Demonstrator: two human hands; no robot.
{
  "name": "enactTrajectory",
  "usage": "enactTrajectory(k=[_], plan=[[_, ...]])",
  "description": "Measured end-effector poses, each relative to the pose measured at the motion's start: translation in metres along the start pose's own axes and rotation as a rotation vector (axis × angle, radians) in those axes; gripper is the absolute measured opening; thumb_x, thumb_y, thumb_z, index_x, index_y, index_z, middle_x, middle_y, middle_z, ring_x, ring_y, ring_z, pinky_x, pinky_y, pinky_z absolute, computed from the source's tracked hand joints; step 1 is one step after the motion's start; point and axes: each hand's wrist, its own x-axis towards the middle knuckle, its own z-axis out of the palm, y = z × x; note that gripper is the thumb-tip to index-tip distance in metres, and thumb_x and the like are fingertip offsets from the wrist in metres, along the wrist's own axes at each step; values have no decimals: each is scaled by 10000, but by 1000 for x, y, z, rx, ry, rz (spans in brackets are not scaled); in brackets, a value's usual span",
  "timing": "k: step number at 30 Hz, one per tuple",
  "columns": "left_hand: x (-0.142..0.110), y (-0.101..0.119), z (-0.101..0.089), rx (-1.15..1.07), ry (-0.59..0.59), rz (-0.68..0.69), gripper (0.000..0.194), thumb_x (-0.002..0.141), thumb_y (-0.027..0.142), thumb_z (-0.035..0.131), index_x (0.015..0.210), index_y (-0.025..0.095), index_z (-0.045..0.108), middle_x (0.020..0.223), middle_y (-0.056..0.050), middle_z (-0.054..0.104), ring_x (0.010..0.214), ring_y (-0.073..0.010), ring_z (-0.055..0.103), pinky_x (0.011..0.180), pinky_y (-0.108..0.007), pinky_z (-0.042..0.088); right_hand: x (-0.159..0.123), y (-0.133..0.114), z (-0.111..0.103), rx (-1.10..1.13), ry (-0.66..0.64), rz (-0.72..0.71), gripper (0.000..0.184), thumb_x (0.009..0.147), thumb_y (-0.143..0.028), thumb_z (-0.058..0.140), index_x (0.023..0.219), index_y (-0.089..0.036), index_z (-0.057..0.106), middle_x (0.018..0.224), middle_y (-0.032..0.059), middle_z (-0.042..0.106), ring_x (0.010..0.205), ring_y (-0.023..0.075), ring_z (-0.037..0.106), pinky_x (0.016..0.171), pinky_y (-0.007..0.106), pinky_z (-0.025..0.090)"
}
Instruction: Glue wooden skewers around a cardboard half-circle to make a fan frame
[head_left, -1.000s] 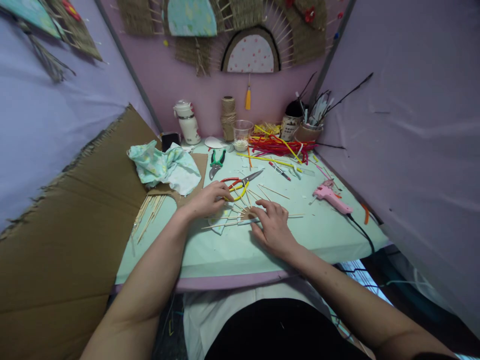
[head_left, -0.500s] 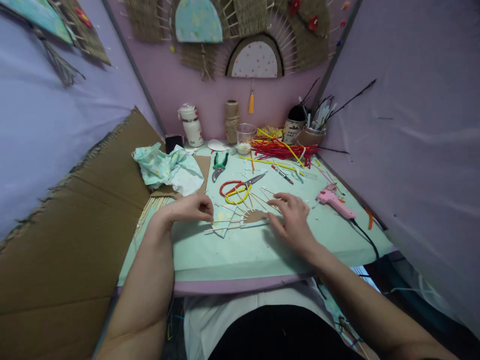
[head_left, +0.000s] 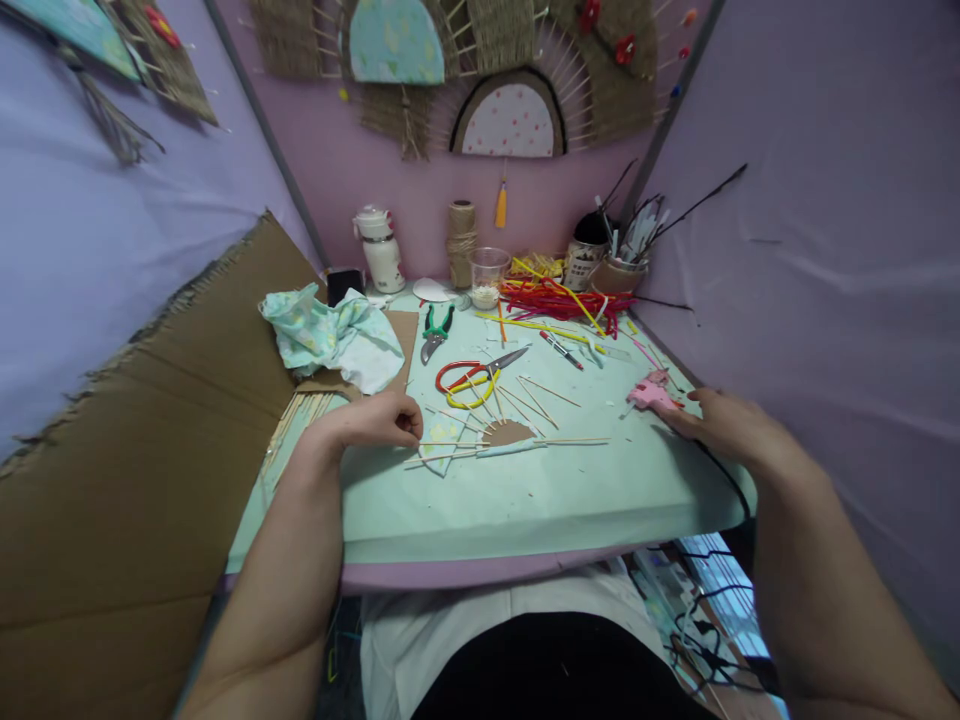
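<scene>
A brown cardboard half-disc [head_left: 510, 432] lies flat on the table, with pale cloth along its straight edge and thin wooden sticks fanning out from it. My left hand [head_left: 391, 420] is closed at its left, fingertips pinching the outer end of a wooden stick [head_left: 450, 444]. Under that stick is a piece of flowered cloth [head_left: 441, 460]. Over on the right, my right hand [head_left: 724, 425] is wrapped round the handle of a pink glue gun [head_left: 651, 391], hiding most of the handle. The gun lies on the table, nozzle pointing left.
Scissors [head_left: 469, 383] with red and yellow handles lie behind the half-disc, near green-handled pruning shears [head_left: 435, 335]. Crumpled cloth [head_left: 330, 335] and a large cardboard sheet [head_left: 172, 420] are at left. Red pipe cleaners [head_left: 559, 302], twine [head_left: 461, 245] and a white bottle [head_left: 380, 250] stand behind.
My right hand has left the right side of the half-disc and moved right onto the glue gun. My left hand has stayed by the stick.
</scene>
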Motion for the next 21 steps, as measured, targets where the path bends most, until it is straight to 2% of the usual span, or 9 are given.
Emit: enactTrajectory(k=[2, 6, 11, 14, 18, 21], plan=[[0, 1, 0, 5, -5, -7, 188, 683, 301, 616, 819, 190, 682, 813, -12, 674, 766, -166, 590, 643, -242, 420, 6, 3, 5, 10, -33, -7, 557, 937, -557, 472, 1119, -67, 666, 1091, 283, 649, 895, 279, 627, 692, 368, 342], [0, 1, 0, 12, -12, -5, 195, 689, 309, 611, 821, 186, 684, 817, -17, 680, 763, -164, 590, 642, -242, 421, 17, 5, 15, -13, -31, -117, 477, 942, -514, 475, 1016, -87, 674, 964, 217, 652, 798, 233, 607, 682, 342, 353], [1, -2, 1, 49, -18, -31, 186, 695, 315, 614, 808, 185, 684, 812, -18, 683, 747, -160, 586, 632, -238, 407, 30, 7, 30, -40, 69, -81, 487, 885, -545, 554, 1048, -98, 658, 945, 190, 620, 745, 236, 582, 652, 319, 378], [0, -4, 0, 34, -15, 25, 188, 714, 324, 609, 810, 180, 684, 804, -16, 675, 737, -153, 574, 627, -234, 396, 35, 8, 34, -46, 77, -95, 456, 882, -523, 545, 1002, -99, 664, 875, 161, 615, 699, 227, 564, 630, 313, 376], [-2, -8, -4, -12, 21, 135, 244, 761, 399, 608, 820, 171, 673, 808, -18, 655, 737, -146, 553, 635, -229, 391, 30, 4, 24, -6, 56, -95, 437, 890, -529, 510, 914, -115, 649, 787, 140, 622, 645, 218, 543, 609, 317, 364], [-5, -9, -8, -16, 64, 130, 280, 786, 430, 585, 848, 170, 668, 823, -18, 649, 743, -147, 544, 640, -231, 386, 17, -1, 6, 59, 46, -43, 411, 905, -522, 483, 883, -136, 622, 792, 158, 639, 654, 224, 556, 598, 321, 350]])
